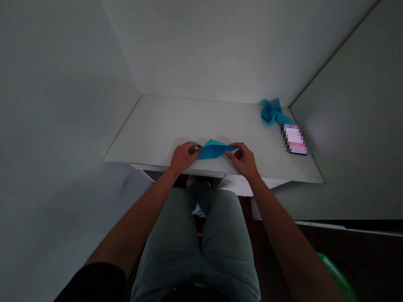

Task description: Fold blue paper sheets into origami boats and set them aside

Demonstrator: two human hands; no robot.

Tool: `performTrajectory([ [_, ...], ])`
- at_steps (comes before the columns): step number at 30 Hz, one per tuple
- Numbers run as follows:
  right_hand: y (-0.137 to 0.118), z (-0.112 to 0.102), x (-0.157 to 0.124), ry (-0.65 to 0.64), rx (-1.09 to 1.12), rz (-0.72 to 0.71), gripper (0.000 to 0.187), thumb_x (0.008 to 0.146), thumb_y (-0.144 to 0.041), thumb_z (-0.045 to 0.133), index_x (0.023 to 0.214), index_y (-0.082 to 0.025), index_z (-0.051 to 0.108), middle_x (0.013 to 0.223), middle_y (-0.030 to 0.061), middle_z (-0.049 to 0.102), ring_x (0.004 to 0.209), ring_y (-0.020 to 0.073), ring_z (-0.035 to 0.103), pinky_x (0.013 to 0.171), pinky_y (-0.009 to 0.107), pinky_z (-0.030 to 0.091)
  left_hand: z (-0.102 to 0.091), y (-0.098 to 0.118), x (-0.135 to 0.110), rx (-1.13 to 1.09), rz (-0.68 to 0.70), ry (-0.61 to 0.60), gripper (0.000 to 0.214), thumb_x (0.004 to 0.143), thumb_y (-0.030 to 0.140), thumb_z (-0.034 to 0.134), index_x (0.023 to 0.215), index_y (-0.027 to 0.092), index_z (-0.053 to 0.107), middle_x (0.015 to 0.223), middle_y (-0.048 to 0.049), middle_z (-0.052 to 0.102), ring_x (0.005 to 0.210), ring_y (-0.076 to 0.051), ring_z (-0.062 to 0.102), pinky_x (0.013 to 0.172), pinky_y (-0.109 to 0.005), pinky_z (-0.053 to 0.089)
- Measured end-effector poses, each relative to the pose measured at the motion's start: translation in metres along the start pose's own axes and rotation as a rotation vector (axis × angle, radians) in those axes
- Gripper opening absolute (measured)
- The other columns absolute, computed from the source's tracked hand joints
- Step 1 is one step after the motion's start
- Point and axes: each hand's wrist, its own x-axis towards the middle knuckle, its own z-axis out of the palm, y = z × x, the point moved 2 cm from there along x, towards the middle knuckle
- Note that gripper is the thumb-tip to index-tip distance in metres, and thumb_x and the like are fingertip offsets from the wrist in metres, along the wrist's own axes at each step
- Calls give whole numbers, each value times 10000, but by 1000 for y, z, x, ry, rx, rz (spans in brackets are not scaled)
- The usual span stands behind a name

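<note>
Head view, blue paper (pixel 214 150) between left hand (pixel 185 157), right hand (pixel 243 160)

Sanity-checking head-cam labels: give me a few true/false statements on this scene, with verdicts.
1. The left hand and right hand both hold a folded blue paper. True.
2. A second blue paper lies at the front left corner. False: it lies at the back right corner of the white tabletop.
3. A pixelated rectangular object lies right of the second blue paper. True.
4. A green object sits on the tabletop. False: it is below, on the dark floor.
</note>
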Motion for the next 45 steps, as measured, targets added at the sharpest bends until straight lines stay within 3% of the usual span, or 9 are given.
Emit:
performTrajectory([
  [4, 0, 3, 1, -62, 33, -23, 776, 819, -759, 834, 1394, -260, 680, 1087, 66, 777, 658, 165, 585, 633, 345, 540, 0, 2, -2, 19, -8, -31, 294, 972, 369, 777, 1249, 274, 790, 813, 12, 738, 709, -174, 660, 718, -314, 481],
  [7, -1, 7, 0, -139, -20, -83, 788, 878, -728, 800, 1495, -266, 639, 1292, 105, 753, 720, 175, 635, 697, 371, 576, 0, 5, -3, 47, 20, -74, 422, 929, 375, 833, 1329, 271, 749, 849, 8, 772, 688, -175, 677, 698, -316, 477],
  [11, -2, 12, -1, -203, -183, -111, 748, 938, -678, 763, 1552, -274, 624, 1321, 113, 741, 792, 207, 680, 792, 409, 586, 1, 6, -4, 57, 44, -108, 655, 862, 403, 905, 1457, 267, 668, 874, 11, 806, 696, -189, 705, 712, -321, 501],
  [19, -5, 24, 4, -157, -292, 41, 762, 954, -705, 729, 1567, -268, 611, 1227, 81, 787, 744, 207, 671, 765, 396, 552, 2, 4, -5, 59, 62, -90, 938, 817, 447, 956, 1623, 238, 523, 902, 11, 819, 720, -192, 713, 715, -311, 519],
  [28, -11, 28, 2, -152, -327, -22, 784, 941, -685, 758, 1601, -292, 599, 1207, 80, 792, 785, 226, 689, 762, 378, 541, -1, 11, -6, 52, 115, -110, 937, 824, 440, 942, 1651, 302, 522, 971, 18, 781, 645, -135, 646, 681, -280, 496],
  [37, -11, 22, -1, -183, -288, -92, 703, 968, -364, 670, 1659, -324, 545, 1325, 86, 722, 808, 215, 679, 808, 388, 578, 0, 8, -5, 78, 164, -89, 738, 853, 394, 907, 1533, 289, 637, 1056, 5, 742, 669, -124, 610, 726, -297, 496],
  [41, -9, 21, -2, -180, -296, -93, 540, 972, -297, 636, 1508, -313, 699, 1376, 93, 636, 798, 185, 665, 812, 390, 590, 1, 8, -5, 116, 157, -83, 478, 864, 328, 888, 1324, 284, 763, 1124, -23, 676, 675, -123, 593, 729, -312, 510],
  [45, -1, 23, -1, -174, -371, -138, 362, 934, -269, 699, 1269, -293, 833, 1384, 96, 608, 959, 234, 679, 895, 421, 606, 0, 11, -4, 173, 136, -66, 259, 881, 231, 849, 1138, 268, 837, 1164, -54, 647, 771, -150, 628, 748, -318, 518],
])
